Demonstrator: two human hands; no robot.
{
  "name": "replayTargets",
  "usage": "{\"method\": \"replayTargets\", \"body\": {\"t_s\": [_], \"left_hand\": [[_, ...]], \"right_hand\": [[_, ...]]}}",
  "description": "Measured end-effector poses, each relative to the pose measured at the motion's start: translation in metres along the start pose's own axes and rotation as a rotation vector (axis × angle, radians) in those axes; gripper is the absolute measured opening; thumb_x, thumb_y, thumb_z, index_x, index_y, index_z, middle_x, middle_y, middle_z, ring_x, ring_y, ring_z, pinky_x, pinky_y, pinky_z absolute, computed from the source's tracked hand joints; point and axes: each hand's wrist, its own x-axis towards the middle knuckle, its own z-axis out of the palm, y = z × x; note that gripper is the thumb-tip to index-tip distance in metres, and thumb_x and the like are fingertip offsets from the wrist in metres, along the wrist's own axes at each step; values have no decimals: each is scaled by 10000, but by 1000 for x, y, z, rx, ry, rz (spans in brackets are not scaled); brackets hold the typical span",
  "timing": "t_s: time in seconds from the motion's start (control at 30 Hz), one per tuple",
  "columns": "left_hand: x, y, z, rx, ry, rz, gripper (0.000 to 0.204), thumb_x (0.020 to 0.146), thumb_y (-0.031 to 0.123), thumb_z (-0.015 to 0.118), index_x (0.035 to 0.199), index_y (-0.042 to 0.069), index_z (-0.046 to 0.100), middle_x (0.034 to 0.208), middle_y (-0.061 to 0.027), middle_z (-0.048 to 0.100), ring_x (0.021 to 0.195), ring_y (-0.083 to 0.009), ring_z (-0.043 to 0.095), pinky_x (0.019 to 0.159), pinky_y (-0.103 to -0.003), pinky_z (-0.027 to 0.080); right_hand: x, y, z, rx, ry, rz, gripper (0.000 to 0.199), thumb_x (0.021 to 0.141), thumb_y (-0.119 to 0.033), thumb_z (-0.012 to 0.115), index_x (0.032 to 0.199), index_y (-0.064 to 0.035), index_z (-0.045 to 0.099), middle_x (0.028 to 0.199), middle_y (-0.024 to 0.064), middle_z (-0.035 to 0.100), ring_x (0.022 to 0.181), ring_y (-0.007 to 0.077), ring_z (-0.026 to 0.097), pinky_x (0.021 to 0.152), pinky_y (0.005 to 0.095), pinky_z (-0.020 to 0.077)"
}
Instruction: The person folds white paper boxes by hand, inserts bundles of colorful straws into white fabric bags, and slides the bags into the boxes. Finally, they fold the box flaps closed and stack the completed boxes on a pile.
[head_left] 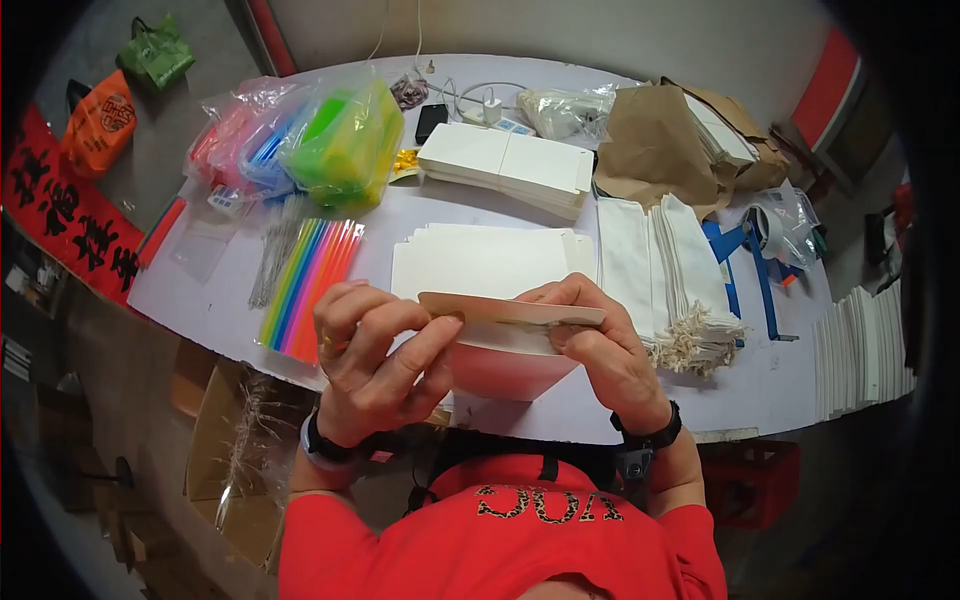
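Note:
A white cardboard box (512,372) is held up in front of me over the table's near edge, its long top flap (510,306) facing me. My left hand (378,362) pinches the flap's left end between thumb and fingers. The right end is gripped by my right hand (608,345), thumb on the near side and fingers behind. The inside of the box is mostly hidden. Just beyond my hands lies a stack of flat white cartons (488,260); farther back stands a second carton stack (500,165).
Coloured plastic straws (312,285) lie left, beside thin wire-like sticks (272,250). Behind are plastic bags of coloured items (340,140). Folded white cloth pouches (675,270) with cord ends and a blue tape dispenser (755,255) sit right. Brown paper wrapping (655,145) covers more cartons.

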Motion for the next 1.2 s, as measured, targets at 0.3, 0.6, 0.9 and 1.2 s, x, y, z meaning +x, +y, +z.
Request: {"method": "replayTargets", "body": {"t_s": [0.3,0.6,0.9,1.2], "left_hand": [[-10,18,49,-804,449,-485,216,773,45,749,965,54,650,1011,-96,534,912,-209,524,793,-307,451],[-23,7,54,-692,392,-328,263,753,-1,754,967,42,606,1026,-118,552,871,-203,562,733,-288,492],[-23,-3,49,-792,348,-226,280,726,-31,748,958,53,616,952,-129,610,799,-243,616,672,-305,510],[-28,-5,36,-506,208,-74,252,731,-34,741,929,48,607,952,-119,608,809,-245,623,654,-315,514]], "right_hand": [[5,3,-2,-2,31,-29,323,770,15,398,1066,22,526,1137,92,582,972,92,489,876,242,387],[3,8,-9,5,59,-67,335,783,40,411,1091,7,540,1131,104,602,1000,123,527,877,266,415],[8,15,-24,-741,-59,-663,413,784,81,630,1165,-67,568,1038,190,671,893,306,682,710,324,559],[7,13,-24,-794,-70,-710,372,745,23,697,1094,-90,633,1003,163,682,845,274,693,680,329,571]]}}
